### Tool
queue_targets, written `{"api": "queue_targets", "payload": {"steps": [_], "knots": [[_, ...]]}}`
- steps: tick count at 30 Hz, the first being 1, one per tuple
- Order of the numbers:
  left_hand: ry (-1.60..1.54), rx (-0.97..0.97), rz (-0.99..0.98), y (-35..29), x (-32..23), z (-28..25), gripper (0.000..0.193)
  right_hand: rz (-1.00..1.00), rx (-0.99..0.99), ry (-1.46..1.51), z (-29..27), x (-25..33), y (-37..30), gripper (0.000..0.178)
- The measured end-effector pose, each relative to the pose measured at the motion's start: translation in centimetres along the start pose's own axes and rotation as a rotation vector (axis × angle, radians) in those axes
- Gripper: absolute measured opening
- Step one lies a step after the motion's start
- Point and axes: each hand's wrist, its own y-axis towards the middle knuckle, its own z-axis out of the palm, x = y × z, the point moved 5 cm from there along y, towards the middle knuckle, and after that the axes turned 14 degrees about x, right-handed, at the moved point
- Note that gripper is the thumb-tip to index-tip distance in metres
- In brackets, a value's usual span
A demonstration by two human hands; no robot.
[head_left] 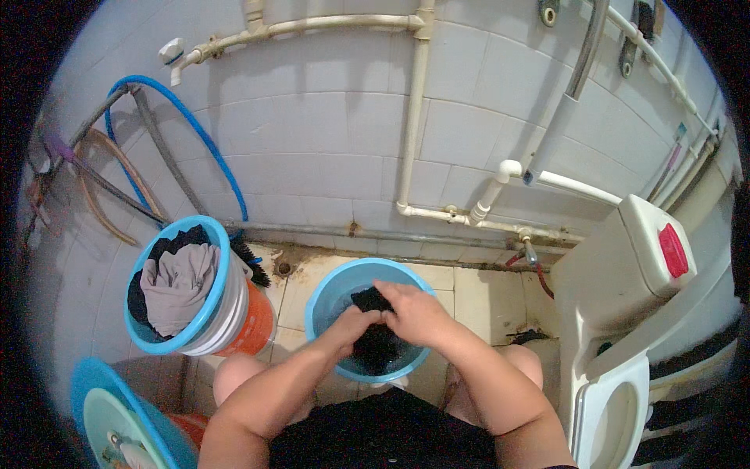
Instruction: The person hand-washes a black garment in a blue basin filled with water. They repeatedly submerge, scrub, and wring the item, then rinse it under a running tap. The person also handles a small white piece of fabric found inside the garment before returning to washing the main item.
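A light blue basin point(328, 293) stands on the tiled floor between my knees. Inside it lies a dark wet cloth point(375, 344). My left hand point(353, 320) and my right hand point(412, 309) are both closed on the upper part of that cloth, pressed together above the basin's middle. The rest of the cloth hangs down into the basin below my hands.
At the left, stacked blue, white and orange buckets point(234, 313) hold grey and black laundry point(178, 285). A teal tub point(117, 422) sits at the lower left. A white toilet point(625, 328) is at the right. Pipes point(412, 117) and hoses point(195, 133) run along the tiled wall.
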Motion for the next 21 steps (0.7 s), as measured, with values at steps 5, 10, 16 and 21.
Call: {"api": "queue_targets", "payload": {"steps": [5, 10, 16, 21], "knots": [[0.435, 0.041, 0.099, 0.0, 0.4, 0.8, 0.042, -0.102, 0.080, -0.180, 1.9, -0.7, -0.3, 0.087], [0.892, 0.109, 0.135, -2.8, -3.6, 3.9, 0.043, -0.230, 0.156, -0.198, 2.0, 0.4, -0.5, 0.088], [1.056, 0.188, 0.050, -3.4, -4.5, 3.2, 0.041, -0.232, 0.140, -0.078, 0.3, 1.2, -0.4, 0.076], [0.991, 0.011, 0.185, -4.0, -5.1, 3.8, 0.058, -0.176, 0.016, -0.134, -0.8, 0.1, -0.7, 0.065]]}}
